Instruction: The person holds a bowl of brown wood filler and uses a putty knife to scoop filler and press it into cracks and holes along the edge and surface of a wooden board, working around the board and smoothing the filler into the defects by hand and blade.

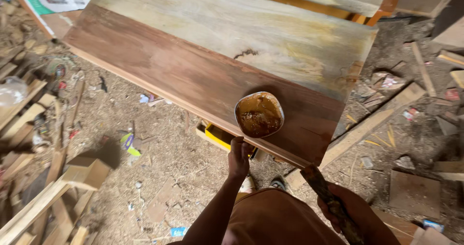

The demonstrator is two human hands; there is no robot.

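A wide wooden board (203,56) lies across the view, reddish brown along its near half and pale grey-green along its far half. A shallow bowl (259,114) of brown paste stands near the board's near edge. My left hand (239,156) reaches up to that edge just below the bowl, fingers curled against the wood. My right hand (349,207) is closed on the handle of a paste-smeared scraper (320,183), whose blade points up toward the board's near right corner.
The floor is covered in sawdust, offcuts and litter. Stacked timber pieces (34,177) lie at the left, a long plank (372,124) and scraps at the right. A yellow box (218,134) sits under the board. My feet (263,183) show below.
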